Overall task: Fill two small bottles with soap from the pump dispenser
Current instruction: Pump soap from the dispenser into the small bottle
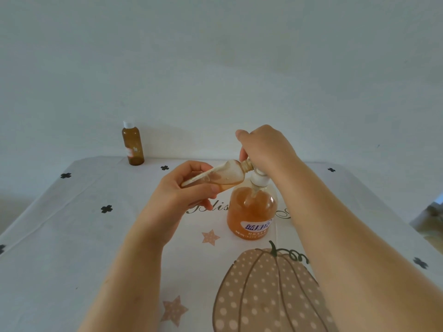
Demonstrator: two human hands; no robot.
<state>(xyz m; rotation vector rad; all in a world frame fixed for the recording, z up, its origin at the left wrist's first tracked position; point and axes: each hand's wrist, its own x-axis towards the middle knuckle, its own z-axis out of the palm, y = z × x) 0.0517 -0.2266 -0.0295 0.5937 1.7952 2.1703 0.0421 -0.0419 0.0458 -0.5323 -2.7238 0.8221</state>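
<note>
A clear pump dispenser (251, 212) holding orange soap stands on the table at the centre. My right hand (266, 147) lies over its white pump head, which is mostly hidden beneath the palm. My left hand (182, 195) holds a small clear bottle (223, 176) tilted on its side, its open neck pointing right and touching the pump just under my right hand. A little orange soap sits inside that bottle. A second small bottle (133, 144), amber with a white cap, stands upright at the far left edge of the table.
The table wears a white cloth (72, 236) printed with black clovers, stars and a large dotted pumpkin (263, 295). A plain white wall stands right behind the table. Floor shows past the cloth's right edge.
</note>
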